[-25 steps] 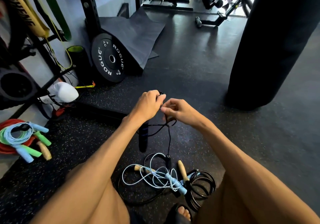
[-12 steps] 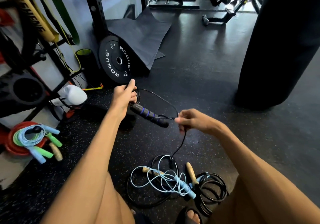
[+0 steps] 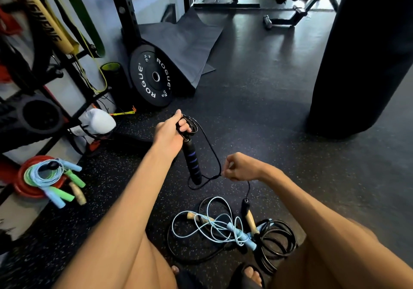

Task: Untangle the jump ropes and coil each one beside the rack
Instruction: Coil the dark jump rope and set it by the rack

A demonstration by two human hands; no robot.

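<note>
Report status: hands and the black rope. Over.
Left hand grips coils of thin black jump rope, purple-banded black handle dangling. Right hand pinches the cord. Far handle down beside tangled light-blue rope.

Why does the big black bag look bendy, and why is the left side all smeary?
Head view: the wide lens bends the edges, so the punching bag leans and curves; head view: the hanging bands at the left edge are smeared by blur, while the left hand and right hand look sharp; head view: light from the back puts a shine on the floor.
</note>
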